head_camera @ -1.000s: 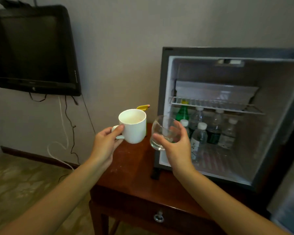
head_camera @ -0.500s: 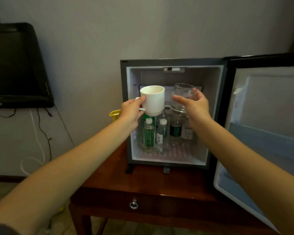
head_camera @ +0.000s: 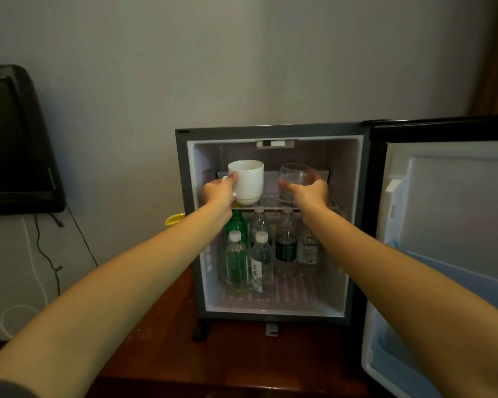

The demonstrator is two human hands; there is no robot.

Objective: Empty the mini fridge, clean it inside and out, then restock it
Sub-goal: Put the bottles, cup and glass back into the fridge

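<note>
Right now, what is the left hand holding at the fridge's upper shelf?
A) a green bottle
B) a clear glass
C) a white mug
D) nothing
C: the left hand grips the white mug by its handle; the clear glass is in the right hand.

Open fridge door (head_camera: 454, 219) cut off at right, television (head_camera: 15, 145) at left; bottle labels (head_camera: 258, 272) illegible.

Left hand (head_camera: 219, 192) holds mug (head_camera: 246, 180), right hand (head_camera: 311, 191) glass (head_camera: 293, 182), at fridge shelf (head_camera: 270, 207).

Glossy ceramic mug (head_camera: 247, 182), clear glass tumbler (head_camera: 293, 176), polished wood tbl (head_camera: 236, 357) & smooth plastic fridge liner (head_camera: 348, 225).
</note>
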